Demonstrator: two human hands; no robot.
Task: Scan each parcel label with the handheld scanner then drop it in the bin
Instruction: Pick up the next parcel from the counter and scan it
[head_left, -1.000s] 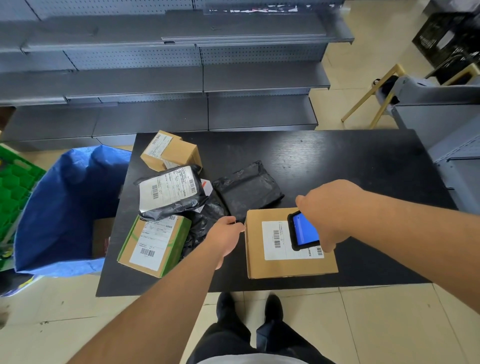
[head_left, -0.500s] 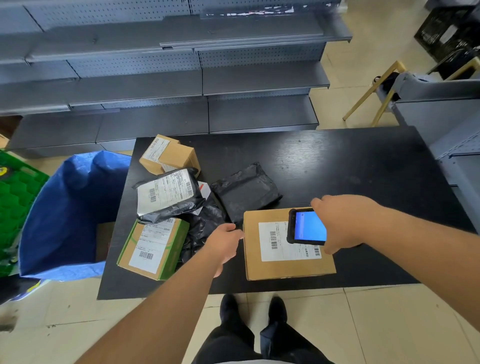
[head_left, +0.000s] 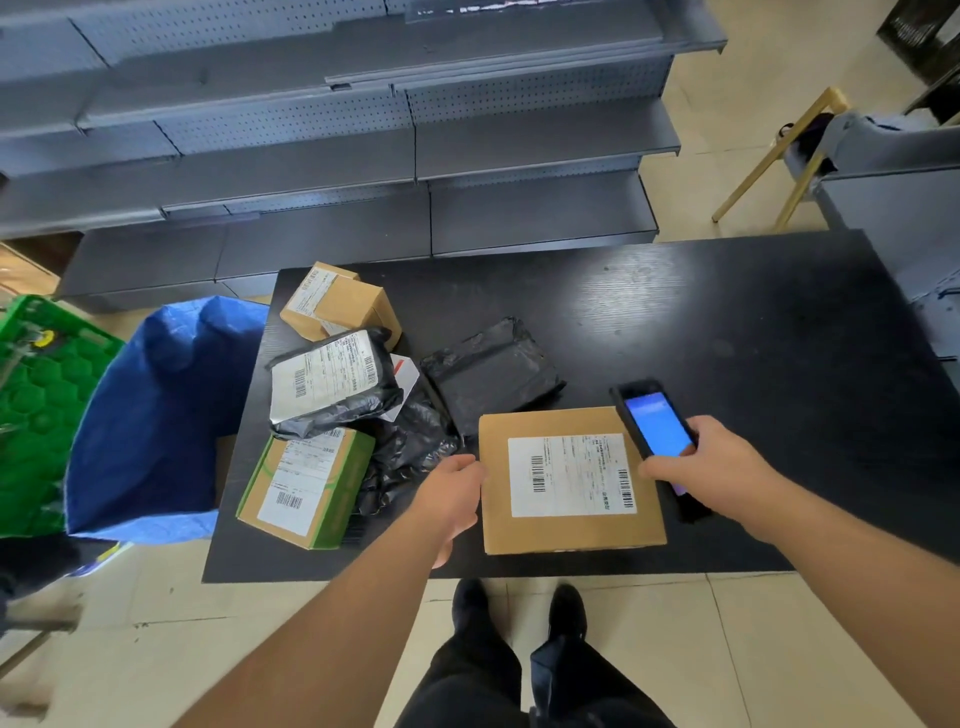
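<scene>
Table (head_left: 727, 322): its right half is bare, leaving free room; the parcels crowd the left and near side.
Bin (head_left: 150, 415): the blue bag stands open, touching the table's left edge; a corner of cardboard shows low inside.
Left to do: five parcels lie on the table, so most of the task appears to remain.
Brown box (head_left: 571, 480): flat at the near edge, label up, probably the parcel being scanned.
Left hand (head_left: 449, 496): fingers curled against the box's left side.
Right hand (head_left: 706, 467): closed around the scanner (head_left: 655, 423), just beside the box's right edge, screen lit.
</scene>
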